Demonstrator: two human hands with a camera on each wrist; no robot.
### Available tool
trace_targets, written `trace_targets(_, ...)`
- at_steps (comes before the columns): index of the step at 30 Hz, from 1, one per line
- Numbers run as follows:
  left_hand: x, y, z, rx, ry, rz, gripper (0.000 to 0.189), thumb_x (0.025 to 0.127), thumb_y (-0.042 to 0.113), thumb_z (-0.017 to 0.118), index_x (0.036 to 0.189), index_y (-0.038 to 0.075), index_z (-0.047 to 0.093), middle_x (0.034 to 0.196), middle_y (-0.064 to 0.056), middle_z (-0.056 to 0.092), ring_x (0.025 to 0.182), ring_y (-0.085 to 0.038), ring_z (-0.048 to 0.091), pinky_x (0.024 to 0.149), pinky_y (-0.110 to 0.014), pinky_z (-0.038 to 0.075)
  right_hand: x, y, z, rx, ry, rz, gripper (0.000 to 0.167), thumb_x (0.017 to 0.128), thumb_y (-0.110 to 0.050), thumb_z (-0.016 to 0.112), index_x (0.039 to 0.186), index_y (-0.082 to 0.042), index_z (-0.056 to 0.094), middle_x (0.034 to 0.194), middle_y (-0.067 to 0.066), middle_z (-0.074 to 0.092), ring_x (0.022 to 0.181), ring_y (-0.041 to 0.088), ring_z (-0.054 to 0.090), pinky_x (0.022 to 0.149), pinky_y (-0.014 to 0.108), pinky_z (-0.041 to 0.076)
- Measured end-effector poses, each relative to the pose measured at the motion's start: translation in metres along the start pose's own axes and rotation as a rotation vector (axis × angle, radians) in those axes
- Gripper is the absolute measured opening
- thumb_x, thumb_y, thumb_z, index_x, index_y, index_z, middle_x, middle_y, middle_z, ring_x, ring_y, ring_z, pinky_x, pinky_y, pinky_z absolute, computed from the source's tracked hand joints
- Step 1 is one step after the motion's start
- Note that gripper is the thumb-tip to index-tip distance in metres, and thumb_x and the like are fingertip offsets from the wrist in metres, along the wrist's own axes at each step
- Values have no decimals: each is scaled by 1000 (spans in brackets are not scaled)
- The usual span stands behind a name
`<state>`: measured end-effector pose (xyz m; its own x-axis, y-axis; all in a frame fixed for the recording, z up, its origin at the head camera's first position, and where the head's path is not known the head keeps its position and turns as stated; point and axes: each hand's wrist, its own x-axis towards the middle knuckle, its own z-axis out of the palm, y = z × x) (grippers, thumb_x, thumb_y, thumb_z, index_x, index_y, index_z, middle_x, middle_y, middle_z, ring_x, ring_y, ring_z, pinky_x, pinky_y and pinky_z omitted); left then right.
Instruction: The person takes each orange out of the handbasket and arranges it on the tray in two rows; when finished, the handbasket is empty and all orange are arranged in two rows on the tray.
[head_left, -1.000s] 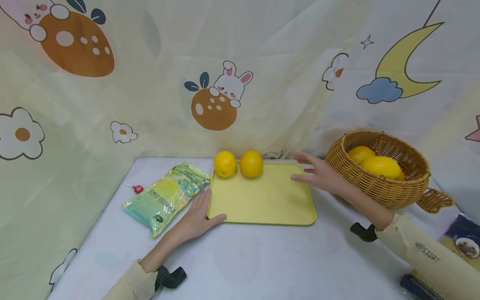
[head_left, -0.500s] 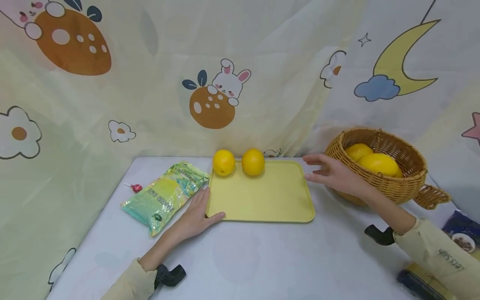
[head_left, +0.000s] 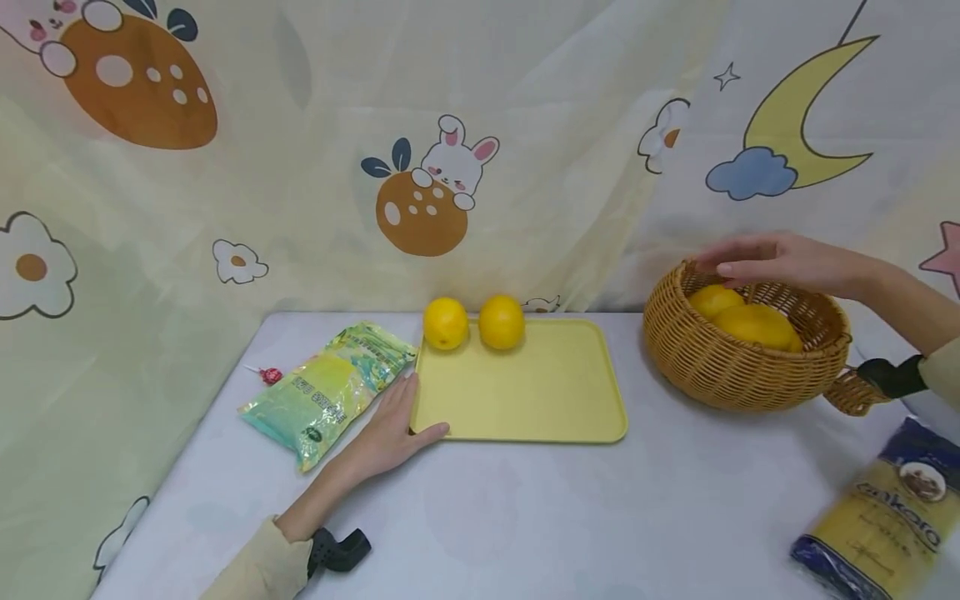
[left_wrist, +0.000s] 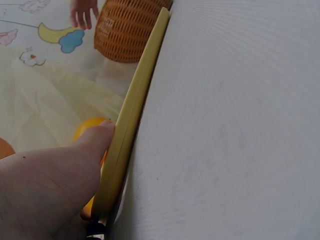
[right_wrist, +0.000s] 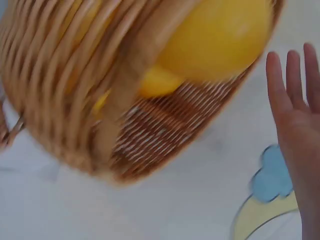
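Observation:
My left hand [head_left: 386,429] rests at the near left corner of a yellow tray [head_left: 517,400], fingers straight along its left side. In the left wrist view, the thumb [left_wrist: 97,137] lies against the tray's rim [left_wrist: 131,112]. Two round orange-yellow fruits [head_left: 446,323] sit side by side at the tray's back left. Over a wicker basket [head_left: 738,379] on the right, my right hand [head_left: 780,258] is held with fingers extended and nothing in it. Yellow oval fruits [head_left: 757,325] lie inside the basket. The right wrist view shows the fingers [right_wrist: 280,85] apart from the fruit.
Left of the tray lies a green and yellow plastic packet [head_left: 330,392], with a red-wrapped lollipop [head_left: 270,376] beyond it. A blue and yellow bag [head_left: 877,517] lies at the front right. Behind the table hangs a printed cloth [head_left: 562,167].
My right hand has moved from the tray's right edge, up and rightward to above the basket, uncovering the bag at the front right. The left hand stays at the tray.

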<state>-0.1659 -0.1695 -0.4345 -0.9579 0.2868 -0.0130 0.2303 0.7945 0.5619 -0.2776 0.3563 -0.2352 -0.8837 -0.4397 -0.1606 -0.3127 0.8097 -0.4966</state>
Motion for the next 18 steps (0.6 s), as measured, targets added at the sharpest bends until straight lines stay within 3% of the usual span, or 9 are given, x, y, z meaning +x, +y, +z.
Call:
trace_targets(2, 0, 0, -1, -7, 6, 2, 103, 90, 57, 59, 153, -5, 6, 162, -22, 4, 151, -39, 3, 122, -56, 10, 1, 14, -7, 23, -52, -12, 40, 103, -29, 44, 140, -15, 50, 122, -29, 58, 105, -12, 57, 85, 19, 52)
trace_targets(4, 0, 0, -1, -4, 4, 0, 104, 90, 57, 59, 154, -5, 6, 162, -22, 4, 151, -39, 2, 122, -55, 10, 4, 26, -12, 62, -143, -3, 43, 104, -28, 42, 143, -11, 46, 122, -33, 56, 107, -13, 56, 86, 19, 52)
trace_targets(8, 0, 0, 0, -14, -3, -4, 104, 90, 57, 59, 154, -5, 5, 163, -22, 3, 151, -38, 2, 122, -55, 10, 10, 43, -19, 145, -364, 59, 49, 105, -29, 38, 149, -7, 36, 126, -35, 52, 112, -14, 52, 95, 32, 52)
trace_targets(12, 0, 0, 0, -22, -2, 4, 104, 89, 57, 60, 154, -4, 5, 163, -21, 4, 152, -38, 2, 123, -55, 10, 18, 53, -27, 221, -546, 116, 51, 105, -28, 35, 152, -8, 29, 130, -32, 52, 118, -6, 54, 101, 50, 49)
trace_targets(18, 0, 0, 0, -17, 4, 12, 104, 89, 57, 60, 155, -2, 5, 164, -18, 5, 152, -36, 3, 123, -54, 10, 27, 56, -33, 274, -688, 164, 51, 103, -27, 38, 151, -12, 33, 138, -22, 52, 131, 20, 48, 100, 56, 49)
